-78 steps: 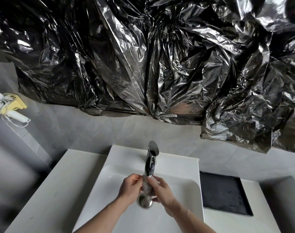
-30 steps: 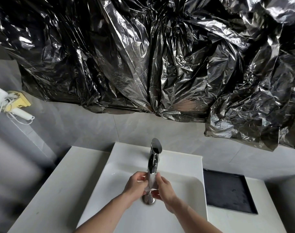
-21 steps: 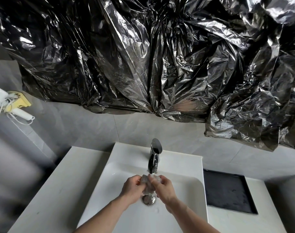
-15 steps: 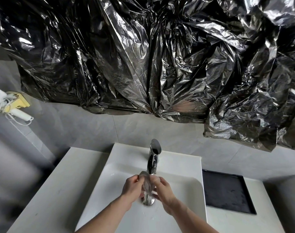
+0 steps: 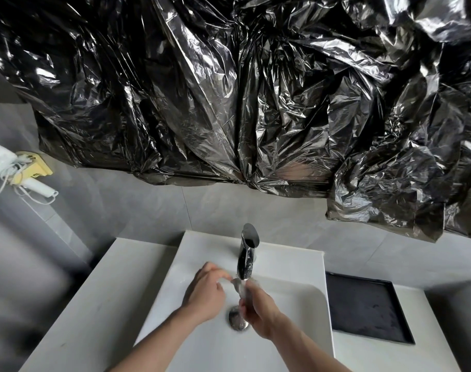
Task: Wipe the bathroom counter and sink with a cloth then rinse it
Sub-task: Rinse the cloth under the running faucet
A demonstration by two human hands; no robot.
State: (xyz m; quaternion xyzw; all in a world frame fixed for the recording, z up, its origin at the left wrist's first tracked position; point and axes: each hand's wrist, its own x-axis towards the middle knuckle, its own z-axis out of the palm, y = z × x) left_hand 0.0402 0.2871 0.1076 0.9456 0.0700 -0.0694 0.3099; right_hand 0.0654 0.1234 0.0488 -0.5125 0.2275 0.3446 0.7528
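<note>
White rectangular sink basin (image 5: 296,299) set into pale counter (image 5: 94,299); grey tiled wall (image 5: 153,205) behind. Chrome faucet (image 5: 246,253) at basin's rear centre, spout angled toward viewer; round chrome drain (image 5: 235,319) directly below spout. Crumpled black plastic sheeting (image 5: 229,89) across upper wall above faucet, lower edge hanging short of the counter and leaving a band of bare tile. Black square tray (image 5: 363,307) recessed in counter right of faucet, faint specks on its surface. White hair dryer (image 5: 3,162) with coiled cord on yellow wall bracket (image 5: 37,167), far left of faucet, well apart from basin. Small pale cloth (image 5: 239,287), wet and bunched, held just under faucet spout, above drain. Right hand (image 5: 258,310) curled round lower part of cloth, knuckles over drain. Left hand (image 5: 206,292) left of faucet, fingers loosely bent, fingertips pinching cloth's upper corner; motion blur there, contact not fully certain. Water stream not discernible. Counter slab left of faucet bare and broad, front edge running out of frame; basin's right rim narrow between bowl and tray. Dark gap between counter's left edge and side wall.
</note>
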